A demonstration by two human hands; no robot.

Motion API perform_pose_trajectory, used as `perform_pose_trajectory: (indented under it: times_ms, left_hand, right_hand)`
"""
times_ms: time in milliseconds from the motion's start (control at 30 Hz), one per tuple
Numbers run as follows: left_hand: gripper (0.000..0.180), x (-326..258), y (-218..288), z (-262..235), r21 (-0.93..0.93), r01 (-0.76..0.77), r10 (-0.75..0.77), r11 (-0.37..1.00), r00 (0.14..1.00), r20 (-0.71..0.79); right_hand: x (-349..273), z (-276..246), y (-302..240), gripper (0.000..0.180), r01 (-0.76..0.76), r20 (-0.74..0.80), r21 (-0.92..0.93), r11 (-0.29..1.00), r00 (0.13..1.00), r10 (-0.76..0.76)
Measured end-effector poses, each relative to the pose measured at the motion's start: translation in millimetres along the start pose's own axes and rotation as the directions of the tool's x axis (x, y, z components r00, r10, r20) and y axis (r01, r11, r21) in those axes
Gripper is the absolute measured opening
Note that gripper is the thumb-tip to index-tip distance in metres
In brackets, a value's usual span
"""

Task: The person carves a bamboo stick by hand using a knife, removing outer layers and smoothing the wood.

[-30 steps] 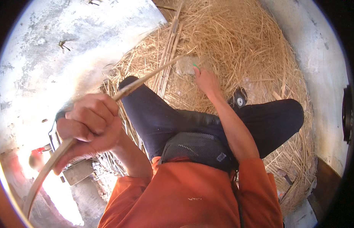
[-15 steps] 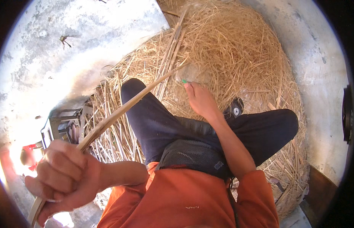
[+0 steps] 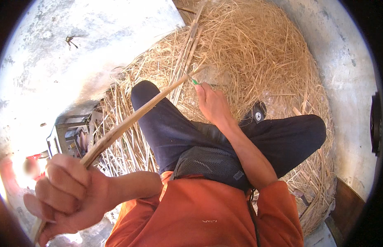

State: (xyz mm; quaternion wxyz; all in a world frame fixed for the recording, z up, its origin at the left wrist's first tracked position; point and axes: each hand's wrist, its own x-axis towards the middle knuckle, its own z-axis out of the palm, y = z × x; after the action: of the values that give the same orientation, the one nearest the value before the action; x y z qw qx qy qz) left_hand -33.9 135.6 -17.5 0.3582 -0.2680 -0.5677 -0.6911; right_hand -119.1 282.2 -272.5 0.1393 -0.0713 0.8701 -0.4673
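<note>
My left hand (image 3: 68,193) is closed in a fist around a long, pale wooden stick (image 3: 138,113). The stick slants up and away to the right, and its tapered tip lies over the straw. Close to that tip, my right hand (image 3: 214,102) is closed on a small tool with a green handle (image 3: 194,82). Most of this tool is hidden by my fingers, and its working end is too small to make out. The green part sits right beside the stick's thin end; I cannot tell whether they touch.
Loose straw and shavings (image 3: 257,49) cover the ground between pale walls. Long split strips (image 3: 187,51) lie beyond my knee. My crossed legs (image 3: 168,123) and a black waist bag (image 3: 208,168) are below the stick. A dark-framed object (image 3: 61,140) stands at left.
My right hand has shifted slightly left and up, bringing the green-handled tool closer to the stick's tip. My left hand keeps its grip and has moved slightly left.
</note>
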Motion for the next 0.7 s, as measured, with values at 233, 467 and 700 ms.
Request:
perform_pose_trajectory:
  times_ms: [233, 467, 700]
  left_hand:
    - [0.058, 3.6, 8.9, -14.2, 0.008, 0.06, -0.06, 0.998, 0.998, 0.029]
    - [0.056, 4.6, 13.0, -16.5, 0.301, 0.006, 0.053, 0.954, 0.981, -0.188]
    - [0.055, 18.9, -0.9, -9.5, 0.219, 0.042, -0.001, 0.975, 0.983, -0.186]
  right_hand:
    - [-1.2, 3.8, 4.6, 0.041, 0.034, -0.015, 0.042, 0.999, 0.999, -0.034]
    - [18.2, 15.1, 29.1, 0.043, -0.027, -0.013, -0.091, 0.995, 1.0, 0.026]
    - [37.1, 16.3, 41.4, 0.048, -0.009, -0.057, -0.267, 0.964, 0.998, -0.006]
